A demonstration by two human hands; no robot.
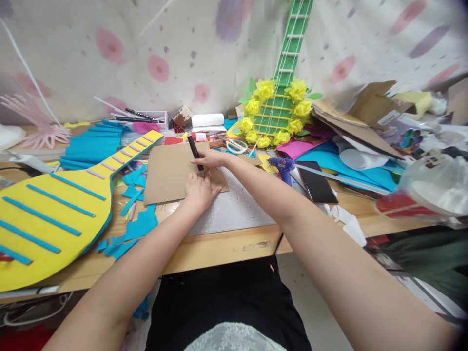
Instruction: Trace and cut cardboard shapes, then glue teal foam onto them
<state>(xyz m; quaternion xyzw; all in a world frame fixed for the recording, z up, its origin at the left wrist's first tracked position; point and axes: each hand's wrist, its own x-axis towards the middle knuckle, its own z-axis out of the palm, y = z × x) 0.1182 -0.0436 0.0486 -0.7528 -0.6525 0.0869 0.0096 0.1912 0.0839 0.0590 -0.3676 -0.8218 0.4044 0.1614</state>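
A piece of brown cardboard [168, 170] lies on a pale grey cutting mat [234, 214] at the middle of the table. My right hand [210, 158] is closed around a black pen-shaped tool [195, 152], tilted with its lower end at the cardboard. Whether it is a marker or a craft knife is unclear. Flat on the cardboard just below, my left hand [200, 189] presses down with fingers spread, its fingertips close to the tool's lower end.
A yellow paper lute shape [47, 209] with blue strips fills the left. Blue scraps [137, 224] lie beside the cardboard. Behind are scissors [237, 146] and a green guitar shape [274, 117] with yellow flowers. To the right are a glue gun [283, 166], phone [317, 183] and plastic-wrapped tub [431, 195].
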